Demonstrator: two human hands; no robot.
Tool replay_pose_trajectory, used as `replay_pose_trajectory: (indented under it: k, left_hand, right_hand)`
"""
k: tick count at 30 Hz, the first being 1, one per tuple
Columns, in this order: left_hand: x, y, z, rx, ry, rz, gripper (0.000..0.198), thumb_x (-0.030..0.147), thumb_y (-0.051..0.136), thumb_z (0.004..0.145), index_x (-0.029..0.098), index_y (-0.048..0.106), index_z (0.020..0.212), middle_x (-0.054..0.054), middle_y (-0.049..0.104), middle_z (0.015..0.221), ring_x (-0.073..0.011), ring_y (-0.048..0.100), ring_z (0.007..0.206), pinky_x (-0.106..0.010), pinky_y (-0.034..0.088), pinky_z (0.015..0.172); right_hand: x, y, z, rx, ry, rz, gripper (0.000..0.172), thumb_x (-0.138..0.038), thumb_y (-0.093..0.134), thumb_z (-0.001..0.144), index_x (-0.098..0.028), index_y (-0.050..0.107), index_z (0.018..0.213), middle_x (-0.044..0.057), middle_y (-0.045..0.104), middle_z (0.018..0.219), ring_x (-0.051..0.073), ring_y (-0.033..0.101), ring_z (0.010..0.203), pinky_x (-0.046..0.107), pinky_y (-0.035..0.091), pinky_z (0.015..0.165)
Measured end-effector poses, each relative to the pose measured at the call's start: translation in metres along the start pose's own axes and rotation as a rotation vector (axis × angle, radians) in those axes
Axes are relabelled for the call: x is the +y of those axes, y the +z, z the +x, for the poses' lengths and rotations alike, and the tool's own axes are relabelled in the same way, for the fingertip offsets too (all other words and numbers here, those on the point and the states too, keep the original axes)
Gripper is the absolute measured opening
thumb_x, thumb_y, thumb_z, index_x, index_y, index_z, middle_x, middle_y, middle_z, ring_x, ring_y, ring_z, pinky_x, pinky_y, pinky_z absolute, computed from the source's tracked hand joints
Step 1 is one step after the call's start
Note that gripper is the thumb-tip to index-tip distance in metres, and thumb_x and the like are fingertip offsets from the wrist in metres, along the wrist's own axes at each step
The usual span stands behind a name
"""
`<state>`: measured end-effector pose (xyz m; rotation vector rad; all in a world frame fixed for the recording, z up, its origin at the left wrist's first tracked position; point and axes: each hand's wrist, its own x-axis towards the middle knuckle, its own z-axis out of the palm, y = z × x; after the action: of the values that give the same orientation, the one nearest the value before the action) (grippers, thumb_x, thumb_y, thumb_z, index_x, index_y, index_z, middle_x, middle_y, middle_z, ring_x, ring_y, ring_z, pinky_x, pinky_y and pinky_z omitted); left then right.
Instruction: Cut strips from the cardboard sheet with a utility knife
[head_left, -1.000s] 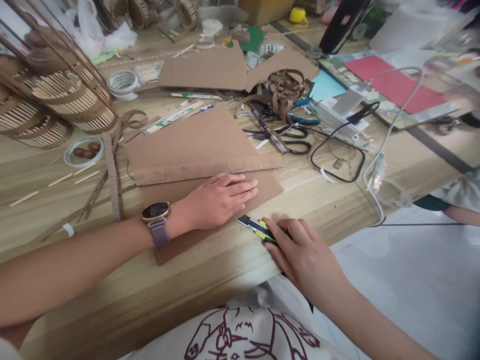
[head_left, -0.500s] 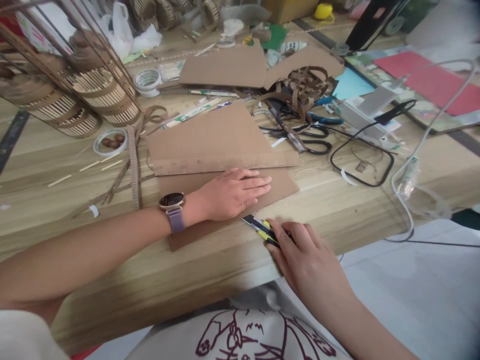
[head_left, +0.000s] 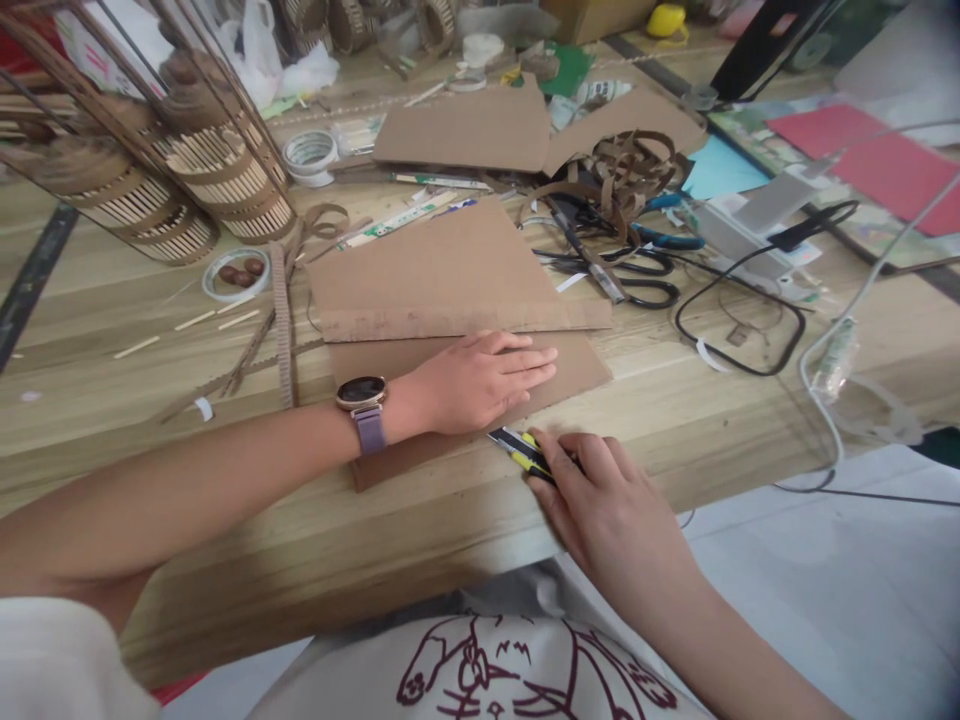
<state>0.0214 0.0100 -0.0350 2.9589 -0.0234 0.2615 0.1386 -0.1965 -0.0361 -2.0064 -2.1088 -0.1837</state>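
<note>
My left hand (head_left: 480, 383) lies flat, fingers stretched out, on a brown cardboard sheet (head_left: 581, 365) near the table's front edge. Above it, a second cardboard piece (head_left: 442, 265) with a creased lower strip overlaps that sheet. Just right of the left hand, my right hand (head_left: 600, 490) is closed around a yellow and black utility knife (head_left: 529, 455). The knife's blade points left, close to the sheet's lower edge; whether it touches the cardboard I cannot tell.
Woven bamboo baskets (head_left: 232, 190) stand at the back left, near a tape roll (head_left: 310, 155). Black-handled scissors (head_left: 649, 290), a heap of brown strips (head_left: 630, 175) and a white power strip (head_left: 757, 235) with cables lie to the right.
The whole view has shifted slightly, so table and objects appear a little further right. Both hands keep nearly the same places relative to the cardboard.
</note>
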Motion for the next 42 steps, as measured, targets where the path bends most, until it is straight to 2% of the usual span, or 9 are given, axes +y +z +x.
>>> replay_pose_trajectory:
  k: [3, 6, 9, 11, 16, 20, 27, 33, 42]
  left_hand:
    - [0.002, 0.001, 0.008, 0.025, 0.002, -0.010, 0.043, 0.028, 0.037, 0.106, 0.012, 0.053, 0.143, -0.008, 0.050, 0.152, -0.0271, 0.042, 0.140, -0.044, 0.033, 0.119]
    - [-0.002, -0.005, 0.008, 0.036, 0.083, -0.033, 0.038, 0.018, 0.040, 0.103, 0.006, 0.061, 0.133, -0.016, 0.053, 0.149, -0.0258, 0.042, 0.142, -0.043, 0.033, 0.121]
    - [-0.011, -0.017, -0.012, 0.031, 0.160, -0.042, 0.039, 0.013, 0.037, 0.102, 0.005, 0.061, 0.132, -0.019, 0.049, 0.151, -0.0254, 0.039, 0.146, -0.043, 0.035, 0.121]
    - [-0.017, -0.022, -0.032, 0.027, 0.160, -0.025, 0.039, 0.020, 0.038, 0.104, 0.008, 0.058, 0.137, -0.018, 0.048, 0.152, -0.0263, 0.039, 0.146, -0.046, 0.037, 0.120]
    - [-0.024, -0.019, -0.059, 0.045, 0.146, -0.006, 0.044, 0.024, 0.040, 0.105, 0.007, 0.051, 0.144, -0.018, 0.048, 0.152, -0.0295, 0.035, 0.148, -0.048, 0.034, 0.122]
    - [-0.023, -0.015, -0.057, 0.036, 0.120, -0.016, 0.043, 0.024, 0.039, 0.105, 0.010, 0.050, 0.145, -0.015, 0.047, 0.153, -0.0274, 0.033, 0.149, -0.048, 0.033, 0.122]
    - [-0.022, -0.017, -0.057, 0.057, 0.129, 0.003, 0.043, 0.023, 0.038, 0.106, 0.007, 0.051, 0.143, -0.016, 0.048, 0.152, -0.0276, 0.036, 0.148, -0.046, 0.034, 0.122]
    - [-0.023, -0.015, -0.056, 0.073, 0.119, 0.003, 0.042, 0.023, 0.040, 0.105, 0.008, 0.053, 0.142, -0.016, 0.049, 0.151, -0.0277, 0.037, 0.147, -0.048, 0.036, 0.121]
    - [-0.023, -0.015, -0.055, 0.082, 0.115, 0.010, 0.042, 0.023, 0.040, 0.105, 0.008, 0.053, 0.142, -0.016, 0.050, 0.150, -0.0273, 0.038, 0.147, -0.047, 0.036, 0.121]
  right_hand:
    - [0.010, 0.000, 0.000, 0.012, -0.001, 0.009, 0.039, -0.031, 0.045, 0.101, -0.010, 0.059, 0.130, 0.015, 0.062, 0.101, 0.027, 0.058, 0.090, 0.040, 0.053, 0.073]
    - [0.020, -0.001, -0.002, 0.009, 0.024, 0.032, 0.040, -0.036, 0.042, 0.102, -0.016, 0.059, 0.132, 0.014, 0.062, 0.102, 0.027, 0.059, 0.092, 0.040, 0.054, 0.074]
    - [0.026, -0.001, -0.004, 0.000, 0.038, 0.047, 0.042, -0.039, 0.041, 0.102, -0.018, 0.060, 0.133, 0.013, 0.062, 0.102, 0.027, 0.059, 0.091, 0.041, 0.055, 0.074]
    - [0.026, -0.001, -0.003, 0.007, 0.039, 0.048, 0.043, -0.040, 0.041, 0.102, -0.016, 0.061, 0.132, 0.013, 0.062, 0.102, 0.027, 0.059, 0.091, 0.041, 0.055, 0.075]
    - [0.024, -0.001, -0.001, 0.015, 0.039, 0.051, 0.042, -0.038, 0.042, 0.102, -0.013, 0.062, 0.130, 0.013, 0.061, 0.101, 0.026, 0.058, 0.091, 0.040, 0.054, 0.075]
    - [0.023, -0.002, 0.001, 0.018, 0.037, 0.061, 0.043, -0.037, 0.044, 0.101, -0.011, 0.062, 0.130, 0.014, 0.061, 0.100, 0.027, 0.058, 0.092, 0.041, 0.054, 0.075]
    - [0.019, -0.003, -0.001, 0.034, 0.017, 0.083, 0.040, -0.036, 0.042, 0.102, -0.014, 0.060, 0.131, 0.012, 0.060, 0.100, 0.025, 0.058, 0.092, 0.039, 0.056, 0.078]
    - [0.012, -0.002, 0.001, 0.020, -0.014, 0.021, 0.040, -0.033, 0.042, 0.102, -0.007, 0.059, 0.127, 0.015, 0.060, 0.100, 0.027, 0.058, 0.091, 0.041, 0.056, 0.073]
    - [-0.002, 0.000, -0.002, 0.016, -0.019, 0.003, 0.038, -0.031, 0.041, 0.103, -0.011, 0.057, 0.130, 0.014, 0.060, 0.100, 0.027, 0.058, 0.091, 0.041, 0.056, 0.072]
